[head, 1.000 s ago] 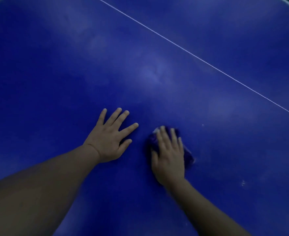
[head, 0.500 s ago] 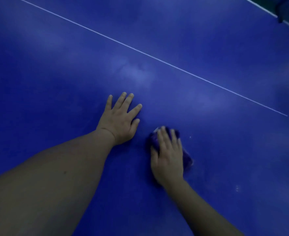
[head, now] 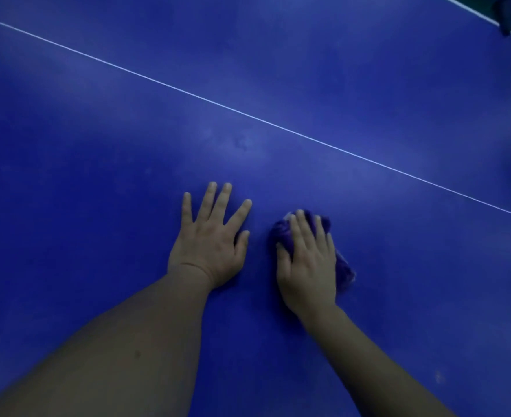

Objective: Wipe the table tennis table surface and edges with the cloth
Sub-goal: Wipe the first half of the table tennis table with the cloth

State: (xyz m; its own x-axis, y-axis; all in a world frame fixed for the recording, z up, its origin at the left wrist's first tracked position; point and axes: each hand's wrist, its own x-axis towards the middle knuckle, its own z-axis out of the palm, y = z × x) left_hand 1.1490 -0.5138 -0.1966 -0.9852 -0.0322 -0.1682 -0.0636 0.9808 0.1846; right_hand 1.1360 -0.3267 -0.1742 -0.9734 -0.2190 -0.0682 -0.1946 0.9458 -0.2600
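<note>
On blue table tennis table point(head: 368, 70), low centre of view: right hand point(head: 307, 263) lying palm-down on bunched purple cloth point(head: 343, 267), fingers point(head: 301, 227) near straight and pointing away from camera, thumb lying along cloth's left side. Pressing flat rather than gripping, no clear curl round fabric. Cloth sitting flat on tabletop under palm, mostly covered; purple edges poking out past fingertips at top and along hand's right side, pale patch showing at top-left corner.

Left hand point(head: 210, 243) lying flat on bare tabletop just beside right hand, apart from cloth, fingers spread wide and straight, holding nothing. Both forearms running in from bottom edge, left one filling bottom-left corner.

Thin white line point(head: 248, 115) crossing table diagonally, upper left to mid right, passing beyond both hands w/o touching. White table edge point(head: 464, 9) showing at top-right corner, dark object point(head: 505, 16) sitting at it, too dim to ID. Faint pale smudges showing on surface above hands, small whitish speck near bottom right.
</note>
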